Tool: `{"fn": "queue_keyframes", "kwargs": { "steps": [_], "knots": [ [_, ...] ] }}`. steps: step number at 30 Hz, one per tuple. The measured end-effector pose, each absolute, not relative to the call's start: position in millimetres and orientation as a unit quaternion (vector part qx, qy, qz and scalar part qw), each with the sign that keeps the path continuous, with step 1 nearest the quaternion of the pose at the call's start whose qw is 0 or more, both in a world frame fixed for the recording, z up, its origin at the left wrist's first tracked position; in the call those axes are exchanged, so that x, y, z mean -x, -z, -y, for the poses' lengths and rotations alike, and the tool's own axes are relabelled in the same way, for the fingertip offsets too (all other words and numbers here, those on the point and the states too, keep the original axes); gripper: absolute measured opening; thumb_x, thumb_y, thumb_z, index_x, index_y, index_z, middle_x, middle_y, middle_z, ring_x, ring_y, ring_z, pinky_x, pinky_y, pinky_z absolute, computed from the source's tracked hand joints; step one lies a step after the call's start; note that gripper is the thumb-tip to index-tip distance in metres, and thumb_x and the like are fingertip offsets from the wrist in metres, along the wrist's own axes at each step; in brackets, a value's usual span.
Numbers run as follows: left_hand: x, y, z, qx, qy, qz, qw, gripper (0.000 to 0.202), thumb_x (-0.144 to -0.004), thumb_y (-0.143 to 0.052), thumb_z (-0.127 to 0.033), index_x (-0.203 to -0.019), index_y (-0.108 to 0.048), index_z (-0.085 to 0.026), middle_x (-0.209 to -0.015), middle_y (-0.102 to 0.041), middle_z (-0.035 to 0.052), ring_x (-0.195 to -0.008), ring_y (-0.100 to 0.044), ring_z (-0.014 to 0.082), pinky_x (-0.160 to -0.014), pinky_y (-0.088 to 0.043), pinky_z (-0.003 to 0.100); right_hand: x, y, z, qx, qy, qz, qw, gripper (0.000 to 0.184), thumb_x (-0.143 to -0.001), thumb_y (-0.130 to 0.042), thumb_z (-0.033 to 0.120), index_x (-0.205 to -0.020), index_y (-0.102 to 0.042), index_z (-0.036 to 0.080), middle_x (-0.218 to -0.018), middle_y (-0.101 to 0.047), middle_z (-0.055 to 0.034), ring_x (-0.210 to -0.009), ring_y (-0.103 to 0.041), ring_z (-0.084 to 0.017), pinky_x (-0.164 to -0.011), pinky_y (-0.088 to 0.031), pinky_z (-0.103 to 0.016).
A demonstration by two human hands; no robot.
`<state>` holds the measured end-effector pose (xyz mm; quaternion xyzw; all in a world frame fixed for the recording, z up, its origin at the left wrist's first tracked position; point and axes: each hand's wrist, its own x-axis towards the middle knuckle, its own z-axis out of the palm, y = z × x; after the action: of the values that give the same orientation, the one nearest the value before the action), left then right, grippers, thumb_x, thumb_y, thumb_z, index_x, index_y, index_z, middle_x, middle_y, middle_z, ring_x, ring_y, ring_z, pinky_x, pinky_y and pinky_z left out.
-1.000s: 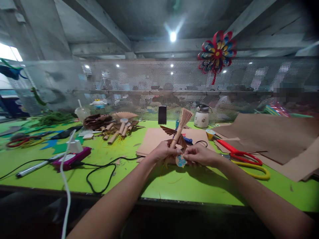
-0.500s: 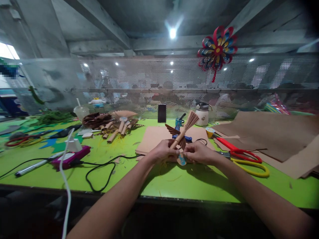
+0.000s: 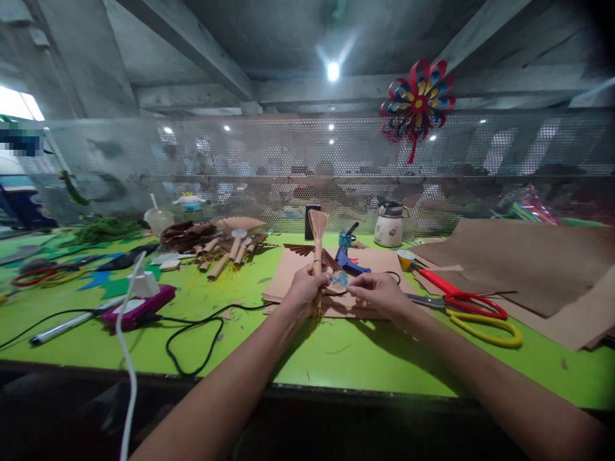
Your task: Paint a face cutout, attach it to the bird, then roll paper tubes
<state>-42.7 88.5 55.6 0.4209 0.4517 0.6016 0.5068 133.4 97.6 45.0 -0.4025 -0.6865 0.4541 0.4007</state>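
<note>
In my left hand (image 3: 303, 289) is a brown paper craft figure (image 3: 318, 240), its fingers wrapped round the rolled paper body. The figure stands nearly upright, with a pleated fan at the top and dark folded paper wings at its sides. Yellow strands hang below the hand. My right hand (image 3: 380, 292) pinches the edge of a small round paper disc (image 3: 341, 280) with a blue pattern, close to the right of the figure. Behind the hands, a blue glue gun (image 3: 352, 261) rests on a stack of brown paper sheets (image 3: 283, 272).
Big scissors (image 3: 473, 304) with red and yellow handles lie to the right, near large brown paper sheets (image 3: 509, 259). At left are a purple power strip (image 3: 139, 306) with cables and several paper figures (image 3: 225, 256). A white jug (image 3: 389, 227) and a phone (image 3: 310, 224) stand behind.
The figure has swung from leaning right to nearly upright and moved left. The disc has risen and turned, and now shows a blue pattern beside the figure.
</note>
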Motion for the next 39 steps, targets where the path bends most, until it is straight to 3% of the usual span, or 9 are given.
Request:
{"fn": "queue_keyframes", "kwargs": {
  "steps": [16, 24, 30, 36, 39],
  "knots": [
    [32.8, -40.0, -93.5, -0.419, -0.639, -0.408, 0.499, 0.025, -0.063, -0.070, -0.012, -0.084, -0.056, -0.014, -0.062, -0.054, -0.0024, -0.048, -0.045, 0.0058, -0.044, -0.035, 0.017, -122.2, -38.9, -93.4, 0.405, -0.470, 0.617, 0.484, 0.041, -0.057, -0.077, 0.054, -0.062, -0.061, 0.016, -0.052, -0.055, 0.0012, -0.048, -0.047, -0.011, -0.047, -0.041, -0.025],
    [30.7, -47.7, -83.9, -0.433, -0.610, -0.390, 0.537, 0.015, -0.065, -0.070, -0.016, -0.073, -0.058, -0.013, -0.063, -0.055, 0.0015, -0.053, -0.048, 0.0069, -0.045, -0.035, 0.015, -134.0, -42.8, -104.4, 0.392, -0.438, 0.606, 0.536, 0.035, -0.064, -0.075, 0.049, -0.067, -0.064, 0.015, -0.054, -0.056, 0.0011, -0.049, -0.046, -0.011, -0.049, -0.038, -0.025],
    [34.7, -51.2, -81.6, -0.461, -0.579, -0.372, 0.560, 0.018, -0.079, -0.061, -0.029, -0.073, -0.053, -0.014, -0.064, -0.056, 0.0025, -0.048, -0.047, 0.0061, -0.041, -0.031, 0.014, -153.4, -56.7, -111.3, 0.346, -0.459, 0.643, 0.507, 0.032, -0.066, -0.076, 0.044, -0.067, -0.064, 0.014, -0.058, -0.060, -0.0004, -0.050, -0.049, -0.010, -0.049, -0.039, -0.024],
    [34.6, -49.1, -84.1, -0.508, -0.558, -0.365, 0.544, 0.022, -0.088, -0.052, -0.035, -0.102, -0.046, -0.019, -0.067, -0.064, 0.0021, -0.046, -0.052, 0.0091, -0.039, -0.033, 0.015, -167.2, -63.4, -113.9, 0.296, -0.479, 0.694, 0.450, 0.028, -0.072, -0.074, 0.040, -0.075, -0.065, 0.014, -0.059, -0.060, 0.0000, -0.051, -0.049, -0.010, -0.048, -0.037, -0.023],
    [34.2, -47.7, -84.8, -0.517, -0.544, -0.367, 0.550, 0.021, -0.089, -0.052, -0.037, -0.098, -0.048, -0.019, -0.071, -0.064, 0.0033, -0.049, -0.053, 0.0085, -0.041, -0.035, 0.014, -170.9, -65.6, -115.5, 0.310, -0.453, 0.700, 0.456, 0.029, -0.072, -0.073, 0.042, -0.075, -0.065, 0.014, -0.057, -0.057, 0.0009, -0.050, -0.046, -0.009, -0.049, -0.036, -0.023]
  ]
}}
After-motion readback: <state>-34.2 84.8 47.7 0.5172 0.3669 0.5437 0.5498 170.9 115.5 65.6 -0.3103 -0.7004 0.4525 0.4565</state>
